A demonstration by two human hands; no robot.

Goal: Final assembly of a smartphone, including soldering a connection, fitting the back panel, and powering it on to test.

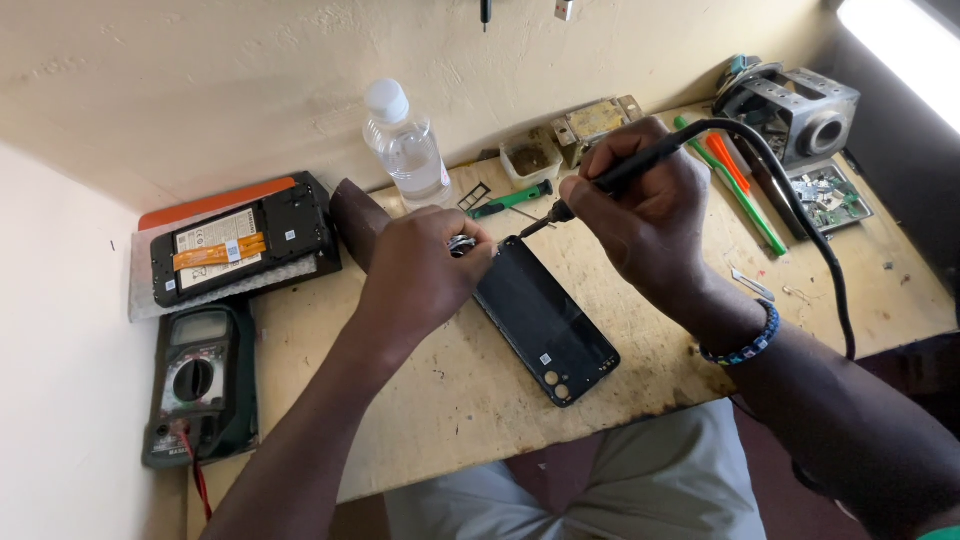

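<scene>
A black phone [545,325] lies back up on the worn wooden bench [450,400], camera end toward me. My right hand [645,215] grips a black soldering iron [640,165] whose tip points down at the phone's far top edge. A thick black cable [815,225] runs from the iron over my right wrist. My left hand [420,270] rests on the phone's far left corner, pinching a small shiny metal item [462,243] between its fingertips, close to the iron's tip.
An opened phone with exposed battery [240,245] lies at the left, and a multimeter [198,385] sits in front of it. A clear water bottle [405,145], a green-handled screwdriver [515,198], green and orange pry tools [735,180], a metal block [800,110] and a circuit board [830,195] line the back.
</scene>
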